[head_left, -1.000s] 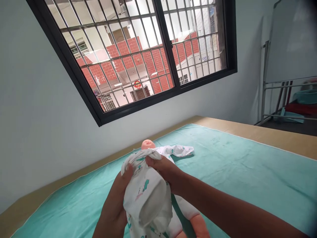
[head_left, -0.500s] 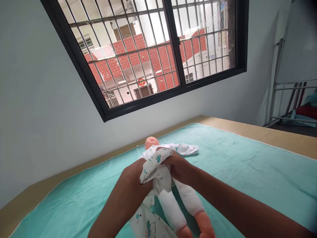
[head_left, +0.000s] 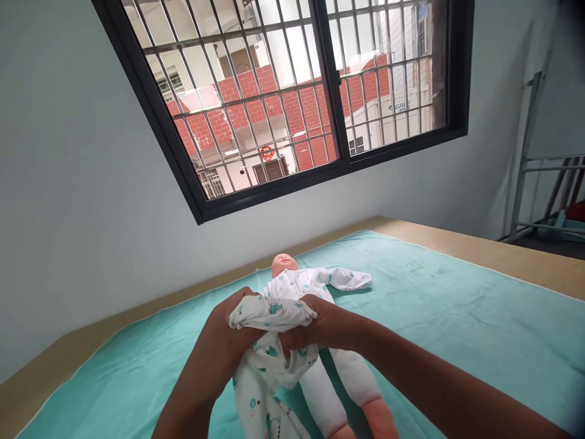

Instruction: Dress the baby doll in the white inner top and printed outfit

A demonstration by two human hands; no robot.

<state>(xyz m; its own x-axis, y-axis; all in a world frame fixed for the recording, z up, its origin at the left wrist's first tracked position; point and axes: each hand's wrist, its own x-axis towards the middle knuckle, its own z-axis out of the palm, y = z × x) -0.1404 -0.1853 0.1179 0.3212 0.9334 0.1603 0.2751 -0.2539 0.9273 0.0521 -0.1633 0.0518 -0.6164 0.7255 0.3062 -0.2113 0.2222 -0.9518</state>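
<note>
A baby doll [head_left: 284, 263] lies on its back, head away from me, in a white printed top [head_left: 320, 278] with one sleeve stretched out to the right. Its white legs and bare pink feet point toward me. Above the doll's lower body I hold white baby pants [head_left: 269, 366] with a green print, their fabric bunched up. My left hand [head_left: 235, 320] grips the left side of the gathered cloth. On the other side my right hand [head_left: 315, 323] is closed on it, thumb and fingers pressing the folds. One pant leg hangs down at the front left.
A green cloth sheet [head_left: 439, 329] covers most of the tan table [head_left: 411, 230]. Behind it, a white wall [head_left: 91, 213] holds a black-framed barred window [head_left: 340, 160]. A metal rack [head_left: 521, 177] stands at the far right.
My hands have moved apart and a little lower, spreading the bunched pants wider. More of the doll's top shows now. The view has shifted slightly left.
</note>
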